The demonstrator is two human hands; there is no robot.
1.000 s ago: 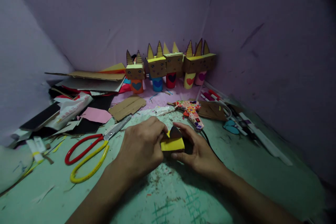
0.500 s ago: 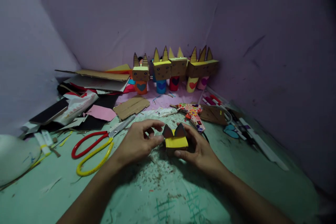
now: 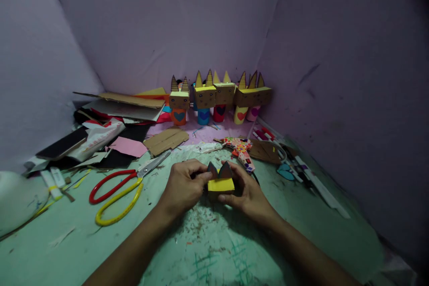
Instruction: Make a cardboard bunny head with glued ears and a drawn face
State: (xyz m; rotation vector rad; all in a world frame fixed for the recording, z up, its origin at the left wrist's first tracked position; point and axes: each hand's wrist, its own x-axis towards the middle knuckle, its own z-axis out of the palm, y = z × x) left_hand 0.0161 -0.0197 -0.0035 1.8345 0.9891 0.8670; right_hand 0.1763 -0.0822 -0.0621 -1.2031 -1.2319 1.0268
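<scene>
Between my hands is a small cardboard cat head (image 3: 220, 185), a box with a yellow top and two dark pointed ears. My right hand (image 3: 248, 190) grips its right side, thumb along the near face and fingers behind. My left hand (image 3: 187, 184) pinches the left ear (image 3: 212, 170) between thumb and fingertips. The box is held just over the green table (image 3: 161, 254), above scattered brown scraps. To the left of my left hand lie large scissors (image 3: 138, 178) with one red and one yellow handle loop, blades pointing away.
Several finished cardboard cat figures (image 3: 204, 98) stand along the back wall. A floral-patterned glue gun (image 3: 241, 149) lies beyond my hands, its cord running towards me. Cardboard and paper sheets (image 3: 124, 105) pile up at the left. Markers (image 3: 264, 134) and a white-edged strip (image 3: 328, 192) lie right.
My left hand has closed from near the left ear onto it. The cat head sits slightly further left and lower in view, as the camera view has also shifted.
</scene>
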